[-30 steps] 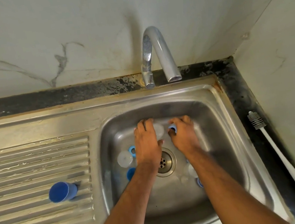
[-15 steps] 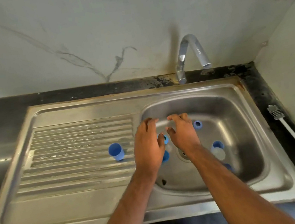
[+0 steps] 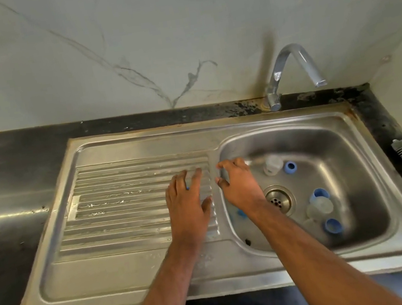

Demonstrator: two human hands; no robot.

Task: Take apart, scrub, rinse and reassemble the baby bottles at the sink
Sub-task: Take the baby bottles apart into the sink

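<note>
Left hand (image 3: pixel 188 205), fingers spread flat over ribbed steel drainboard (image 3: pixel 122 200) mid-frame, holds nothing | right hand (image 3: pixel 237 186), fingers loosely curled, grasp unclear | dismantled blue-and-clear plastic bottle parts (image 3: pixel 319 205) lie in steel basin (image 3: pixel 349 154), right, likely awaiting scrubbing.

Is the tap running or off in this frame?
Off: no stream falls from the tap spout into the sink.

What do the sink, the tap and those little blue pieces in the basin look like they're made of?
Sink: brushed stainless steel, judging by its dull grey sheen, pressed drainer ribs and rust-stained rim.
Tap: polished chrome-look metal with mirror-bright highlights.
Blue pieces: probably moulded plastic, matte and evenly coloured; blur leaves that open.
</note>
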